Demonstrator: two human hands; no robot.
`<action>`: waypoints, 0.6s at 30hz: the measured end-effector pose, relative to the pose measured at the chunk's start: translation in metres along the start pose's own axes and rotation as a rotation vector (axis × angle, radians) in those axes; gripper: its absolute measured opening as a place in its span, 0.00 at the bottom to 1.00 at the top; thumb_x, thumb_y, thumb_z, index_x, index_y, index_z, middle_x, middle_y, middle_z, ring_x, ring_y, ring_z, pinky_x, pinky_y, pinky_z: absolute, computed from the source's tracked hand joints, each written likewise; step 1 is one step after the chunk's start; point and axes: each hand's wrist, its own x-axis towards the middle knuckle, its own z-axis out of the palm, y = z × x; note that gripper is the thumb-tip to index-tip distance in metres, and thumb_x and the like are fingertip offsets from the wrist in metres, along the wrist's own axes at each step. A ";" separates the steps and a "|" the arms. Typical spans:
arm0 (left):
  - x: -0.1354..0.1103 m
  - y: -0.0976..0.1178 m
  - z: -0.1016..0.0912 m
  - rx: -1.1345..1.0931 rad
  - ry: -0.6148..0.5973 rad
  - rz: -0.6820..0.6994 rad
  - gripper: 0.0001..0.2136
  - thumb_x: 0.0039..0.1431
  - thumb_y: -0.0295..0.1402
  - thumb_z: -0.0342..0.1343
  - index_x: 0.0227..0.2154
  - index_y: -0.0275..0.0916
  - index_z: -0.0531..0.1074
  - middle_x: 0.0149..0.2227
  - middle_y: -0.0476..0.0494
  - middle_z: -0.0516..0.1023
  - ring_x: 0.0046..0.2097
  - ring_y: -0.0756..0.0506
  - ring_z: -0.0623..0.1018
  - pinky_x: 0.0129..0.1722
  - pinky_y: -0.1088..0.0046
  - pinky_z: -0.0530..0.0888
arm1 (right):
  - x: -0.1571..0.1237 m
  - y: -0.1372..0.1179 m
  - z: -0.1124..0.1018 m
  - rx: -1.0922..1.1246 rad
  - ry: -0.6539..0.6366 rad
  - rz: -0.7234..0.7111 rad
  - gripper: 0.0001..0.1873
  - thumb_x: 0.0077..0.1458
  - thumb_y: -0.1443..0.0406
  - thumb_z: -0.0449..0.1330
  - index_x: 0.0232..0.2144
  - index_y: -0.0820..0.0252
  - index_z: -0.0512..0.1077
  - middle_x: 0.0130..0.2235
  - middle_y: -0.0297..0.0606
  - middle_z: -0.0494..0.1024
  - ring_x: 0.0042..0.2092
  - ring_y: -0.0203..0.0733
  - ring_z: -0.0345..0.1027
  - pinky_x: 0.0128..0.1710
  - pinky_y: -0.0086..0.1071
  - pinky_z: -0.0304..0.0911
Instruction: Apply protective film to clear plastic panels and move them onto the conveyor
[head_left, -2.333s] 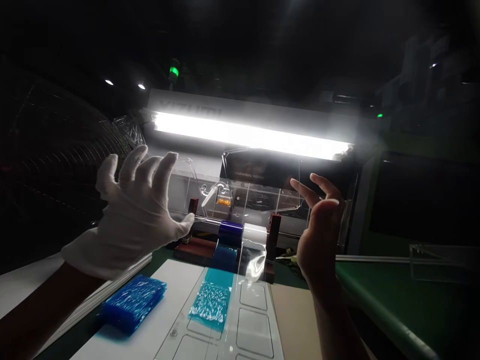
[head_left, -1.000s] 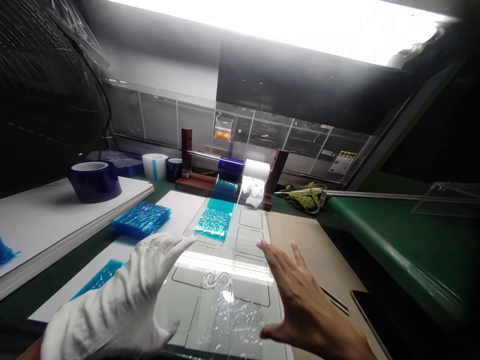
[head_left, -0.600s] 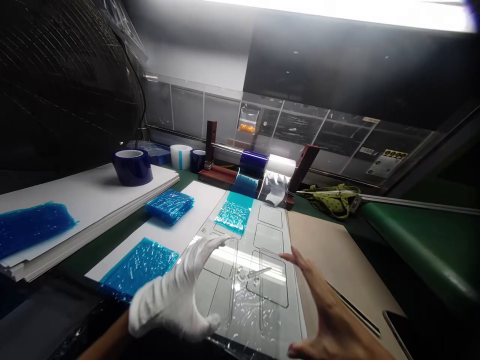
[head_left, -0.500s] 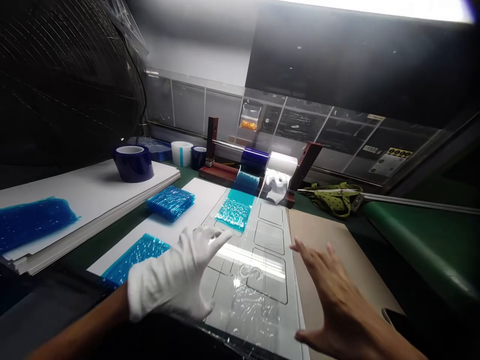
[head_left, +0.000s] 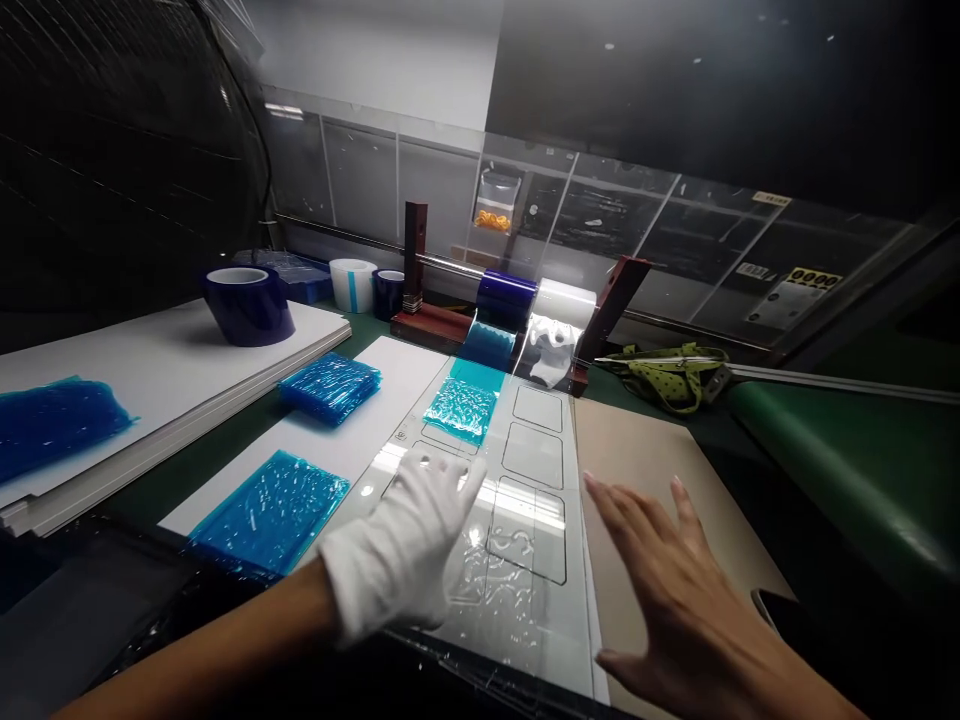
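My left hand [head_left: 409,545], in a white glove, lies flat with fingers stretched out on a clear template sheet [head_left: 536,455] with rectangular cut-outs. Wrinkled clear film [head_left: 502,590] lies on the sheet just right of it. My bare right hand [head_left: 675,590] hovers open, fingers spread, over a tan board [head_left: 645,455] beside the sheet's right edge. Neither hand holds anything. A teal film piece [head_left: 461,408] sits in one cut-out farther back.
A dispenser with a blue roll [head_left: 506,298] and a clear roll [head_left: 566,300] stands behind the sheet. Blue film stacks [head_left: 330,385] and a blue piece [head_left: 266,510] lie left. A blue tape roll [head_left: 246,305] sits on white boards. Green surface [head_left: 847,470] at right.
The view dropped from the overhead lamp to the bench. Both hands came down from in front of the lamp; my left hand now rests flat on the sheet, my right beside it.
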 end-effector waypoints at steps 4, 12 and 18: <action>-0.018 -0.017 -0.013 -0.246 -0.161 -0.046 0.56 0.37 0.43 0.60 0.66 0.44 0.31 0.65 0.32 0.55 0.58 0.31 0.68 0.49 0.55 0.75 | -0.023 0.021 0.001 0.306 -0.071 0.020 0.64 0.42 0.52 0.64 0.67 0.58 0.27 0.63 0.51 0.60 0.62 0.65 0.55 0.61 0.65 0.46; -0.032 0.002 -0.013 -0.212 -0.198 -0.148 0.52 0.31 0.34 0.56 0.64 0.63 0.41 0.63 0.48 0.60 0.42 0.38 0.79 0.29 0.65 0.78 | -0.028 0.022 0.002 0.435 -0.145 -0.092 0.67 0.42 0.51 0.67 0.66 0.53 0.23 0.65 0.49 0.58 0.64 0.62 0.52 0.60 0.56 0.55; -0.017 -0.004 0.006 -0.195 -0.045 0.023 0.49 0.35 0.36 0.57 0.65 0.54 0.43 0.59 0.40 0.65 0.52 0.31 0.72 0.45 0.52 0.76 | -0.055 0.053 0.010 0.555 -0.250 -0.002 0.65 0.42 0.50 0.68 0.67 0.49 0.27 0.66 0.47 0.55 0.66 0.60 0.47 0.58 0.54 0.58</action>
